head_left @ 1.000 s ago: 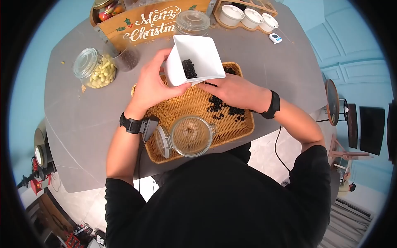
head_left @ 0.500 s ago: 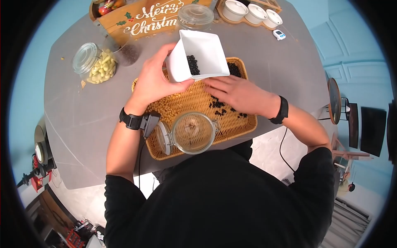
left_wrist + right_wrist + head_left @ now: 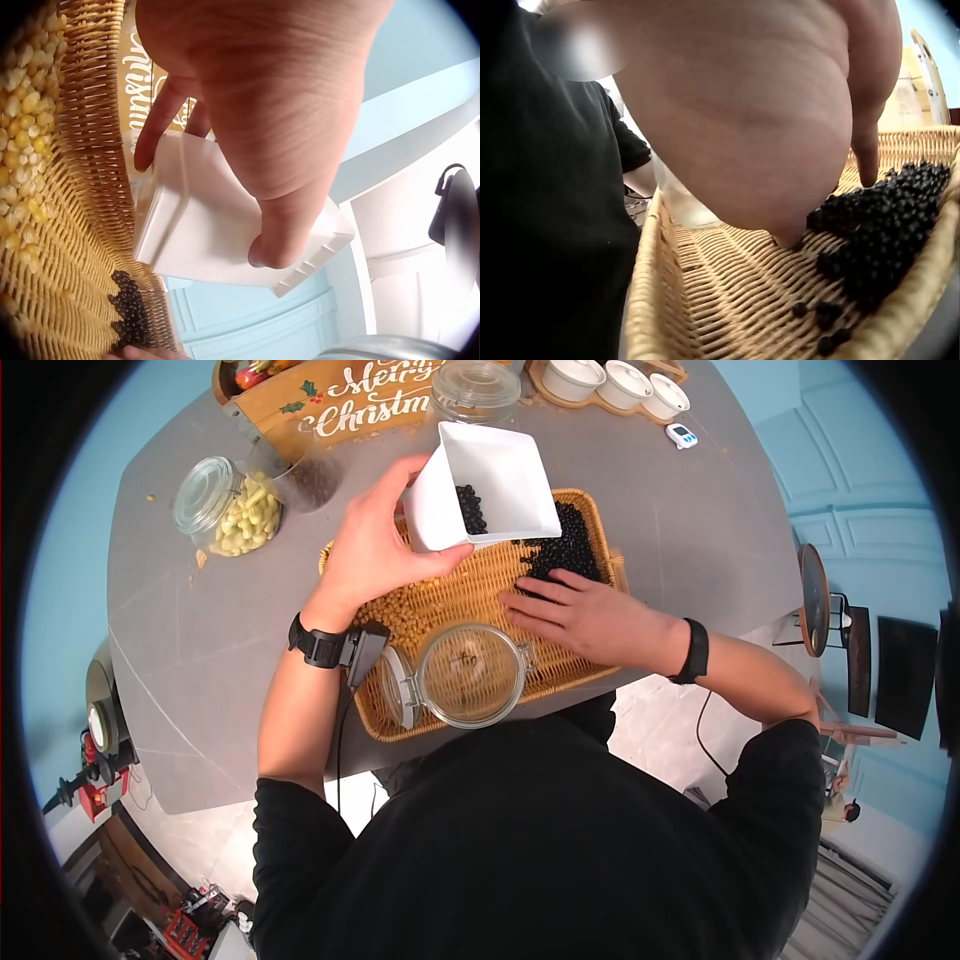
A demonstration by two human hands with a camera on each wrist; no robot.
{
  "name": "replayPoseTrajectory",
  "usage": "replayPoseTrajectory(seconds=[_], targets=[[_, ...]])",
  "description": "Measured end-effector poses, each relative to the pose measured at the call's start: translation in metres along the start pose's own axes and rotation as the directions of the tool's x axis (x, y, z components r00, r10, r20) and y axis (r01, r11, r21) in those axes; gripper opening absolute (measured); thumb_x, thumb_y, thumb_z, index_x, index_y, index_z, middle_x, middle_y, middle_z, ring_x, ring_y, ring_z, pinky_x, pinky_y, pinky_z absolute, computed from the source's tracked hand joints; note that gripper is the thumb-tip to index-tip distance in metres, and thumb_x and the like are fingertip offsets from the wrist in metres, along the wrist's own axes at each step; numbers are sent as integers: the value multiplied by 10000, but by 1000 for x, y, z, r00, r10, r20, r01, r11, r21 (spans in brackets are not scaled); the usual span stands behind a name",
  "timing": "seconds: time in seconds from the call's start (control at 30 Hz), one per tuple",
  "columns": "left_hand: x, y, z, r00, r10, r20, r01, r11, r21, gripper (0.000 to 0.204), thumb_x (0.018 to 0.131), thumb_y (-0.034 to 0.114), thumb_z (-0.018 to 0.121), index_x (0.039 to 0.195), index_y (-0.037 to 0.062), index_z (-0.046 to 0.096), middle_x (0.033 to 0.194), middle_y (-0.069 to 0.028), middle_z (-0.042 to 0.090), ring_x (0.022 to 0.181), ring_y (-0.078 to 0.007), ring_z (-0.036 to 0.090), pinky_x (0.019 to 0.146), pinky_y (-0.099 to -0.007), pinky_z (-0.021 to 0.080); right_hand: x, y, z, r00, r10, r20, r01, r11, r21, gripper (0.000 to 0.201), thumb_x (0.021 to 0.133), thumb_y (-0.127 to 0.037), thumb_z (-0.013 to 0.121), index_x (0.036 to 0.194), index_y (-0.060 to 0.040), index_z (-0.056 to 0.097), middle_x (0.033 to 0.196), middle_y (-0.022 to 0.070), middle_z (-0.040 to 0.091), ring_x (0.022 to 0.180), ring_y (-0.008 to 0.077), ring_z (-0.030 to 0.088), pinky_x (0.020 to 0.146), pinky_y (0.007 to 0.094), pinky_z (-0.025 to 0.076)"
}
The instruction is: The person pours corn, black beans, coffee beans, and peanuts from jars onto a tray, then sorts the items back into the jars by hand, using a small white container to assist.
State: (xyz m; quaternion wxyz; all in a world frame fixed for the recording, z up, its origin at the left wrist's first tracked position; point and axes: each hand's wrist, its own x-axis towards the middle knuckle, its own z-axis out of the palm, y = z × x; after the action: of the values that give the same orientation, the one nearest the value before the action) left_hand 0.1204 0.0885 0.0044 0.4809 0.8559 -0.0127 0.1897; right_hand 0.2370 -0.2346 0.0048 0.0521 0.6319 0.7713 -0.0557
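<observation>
My left hand (image 3: 375, 550) grips a white square container (image 3: 510, 485), thumb and fingers on its sides, tilted above a wicker basket (image 3: 480, 585). Some black beans (image 3: 470, 508) lie inside the container. My right hand (image 3: 600, 622) is spread low in the basket's right part, its fingertips beside a pile of black beans (image 3: 892, 232). Yellow corn kernels (image 3: 26, 127) lie in the left part. An open glass jar (image 3: 470, 675) lies in the basket's front, its hinged lid (image 3: 398, 685) to the left.
Behind the basket stand a glass jar of pale yellow pieces (image 3: 245, 520), a dark-filled cup (image 3: 310, 480), another glass jar (image 3: 475, 390), a wooden box with lettering (image 3: 340, 405), white lidded pots (image 3: 625, 385) and a small white timer (image 3: 682, 436).
My right hand has moved away from under the container, toward the front right of the basket, uncovering more black beans. The left hand and container have shifted slightly to the right and back.
</observation>
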Motion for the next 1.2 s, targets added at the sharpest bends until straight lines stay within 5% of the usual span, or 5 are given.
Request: replayPoseTrajectory(seconds=[0.17,0.4,0.7,0.83,1.2], targets=[[3,-4,3,994,85,-73,-83,996,32,866,733,304,1008,1479,51,647,1284,-167,805,1176,-325,801,1033,-431,635,-12,17,-23,994,99,35,-93,985,-146,514,1035,-147,611,1533,-28,658,1657,127,606,1580,311,542,1262,497,489],[3,-3,3,997,50,-53,-49,999,17,859,736,315,1003,1477,62,650,1276,-168,808,1164,-335,804,1026,-437,637,13,-19,-22,973,162,163,-227,566,792,196,1087,-125,693,1131,57,750,1041,249,737,1013,465,731,921,526,594],[3,-4,2,998,44,-49,-43,999,31,868,746,306,1003,1496,65,640,1315,-154,795,1213,-315,780,1055,-445,629,8,10,-16,851,524,-38,-407,703,583,209,1102,-138,693,1201,26,776,1107,199,781,1048,433,749,930,504,611],[4,-6,3,995,69,-67,-67,997,39,870,730,337,1009,1474,67,649,1280,-171,807,1175,-350,799,1023,-444,636,13,4,-55,780,431,453,-608,353,711,238,1109,-186,719,1248,-3,779,1110,177,809,1028,398,775,922,469,620],[3,-2,0,999,27,-24,-26,999,41,880,746,270,1004,1515,59,633,1344,-145,783,1241,-296,769,1076,-453,625,23,5,-23,958,287,28,-221,670,709,243,1080,-142,725,1273,1,759,1158,197,765,1083,421,751,954,495,608]])
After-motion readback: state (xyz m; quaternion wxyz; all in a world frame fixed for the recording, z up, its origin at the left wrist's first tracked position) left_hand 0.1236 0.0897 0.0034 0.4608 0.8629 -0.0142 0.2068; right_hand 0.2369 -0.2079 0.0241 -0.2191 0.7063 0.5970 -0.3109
